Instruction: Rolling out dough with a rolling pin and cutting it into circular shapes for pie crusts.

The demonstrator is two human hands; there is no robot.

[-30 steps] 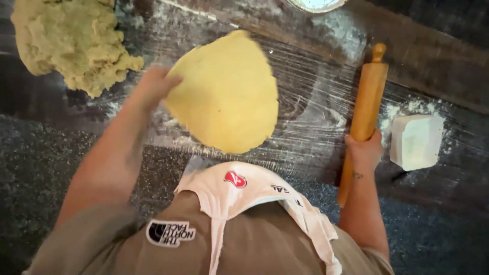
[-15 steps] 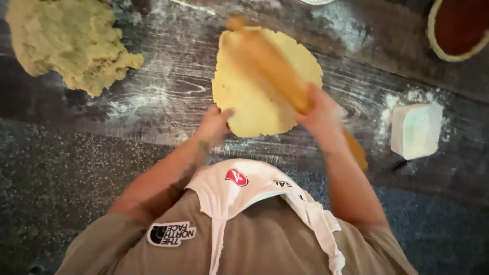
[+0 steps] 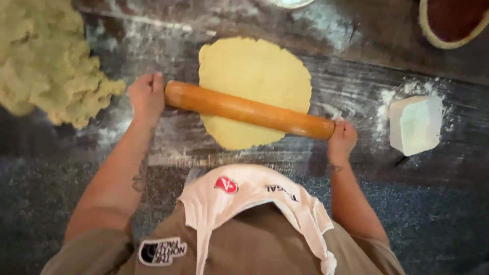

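A flat round sheet of yellow dough [image 3: 253, 76] lies on the floured dark wooden table [image 3: 356, 102]. A wooden rolling pin [image 3: 248, 110] rests across its near half, running from upper left to lower right. My left hand [image 3: 146, 95] is closed on the pin's left handle. My right hand [image 3: 342, 138] is closed on the right handle. Both handles are hidden inside my fists.
A big lump of pale crumbly dough [image 3: 46, 61] sits at the far left. A white block-shaped container [image 3: 415, 124] stands on spilled flour at the right. A round dish with a dark filling [image 3: 456, 20] shows at the top right corner. A white apron [image 3: 244, 198] covers my front.
One second ago my left hand held the dough sheet up while my right hand held the pin upright at the right. Now the dough lies flat and both hands grip the pin across it.
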